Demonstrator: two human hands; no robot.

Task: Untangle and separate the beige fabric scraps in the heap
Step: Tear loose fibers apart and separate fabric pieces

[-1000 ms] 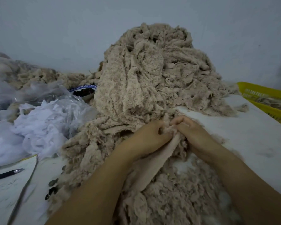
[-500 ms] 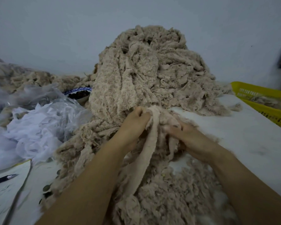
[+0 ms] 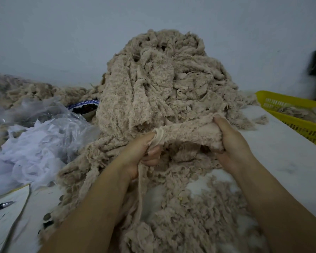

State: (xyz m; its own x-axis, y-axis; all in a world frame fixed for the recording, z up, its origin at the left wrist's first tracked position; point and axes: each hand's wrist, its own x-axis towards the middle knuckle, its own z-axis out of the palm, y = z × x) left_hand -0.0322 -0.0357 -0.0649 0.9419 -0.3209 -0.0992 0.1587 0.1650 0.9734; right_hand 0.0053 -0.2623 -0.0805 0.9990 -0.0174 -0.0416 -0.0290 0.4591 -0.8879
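Stretching one beige scrap (image 3: 186, 132) crosswise, just in front of the heap (image 3: 162, 84) on the worktop (image 3: 281, 152), we curl our left hand (image 3: 133, 157) fingers (image 3: 154, 152) round its bunched end while our right hand (image 3: 232, 141) pinches the wide end; pulling sideways should free it.

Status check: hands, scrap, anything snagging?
Left hand, right hand both grip one fuzzy beige fabric scrap, stretched between them. Narrow tail hangs into loose scraps below.

Open tabletop at three o'clock, clutter elsewhere
Bare table (image 3: 281, 152) lies between the heap (image 3: 162, 84) at twelve and the yellow basket (image 3: 297, 125) at two; plastic bags (image 3: 49, 121), a bowl (image 3: 84, 109) and a pen (image 3: 0, 207) block eight to ten.
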